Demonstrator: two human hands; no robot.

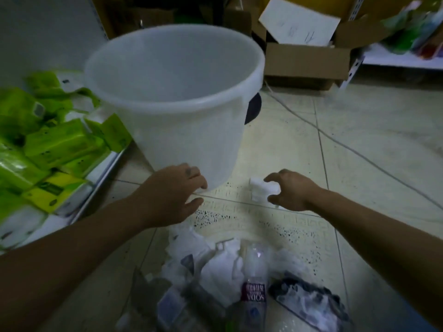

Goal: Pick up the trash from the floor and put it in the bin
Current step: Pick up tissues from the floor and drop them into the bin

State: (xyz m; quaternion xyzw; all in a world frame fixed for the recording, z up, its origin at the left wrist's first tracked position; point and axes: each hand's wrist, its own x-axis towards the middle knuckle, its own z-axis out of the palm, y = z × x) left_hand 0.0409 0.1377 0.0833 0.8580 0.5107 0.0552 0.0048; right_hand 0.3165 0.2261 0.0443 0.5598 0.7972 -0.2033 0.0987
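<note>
A white translucent plastic bin (182,140) stands upright on the tiled floor, and I see nothing inside it. My left hand (172,195) reaches to the bin's base, fingers apart, with a small white scrap showing between thumb and fingers. My right hand (291,191) curls around a crumpled white paper (260,190) lying on the floor just right of the bin, thumb and fingers on either side of it. Near the bottom of the view lies a pile of trash: crumpled white paper (215,262), a clear soda bottle (255,279), a dark plastic bag (309,300).
A low shelf on the left holds several green tissue packs (60,144). An open cardboard box (306,63) sits behind the bin on the right, with a white shelf (402,61) further right. A thin cable (347,147) runs across the floor tiles.
</note>
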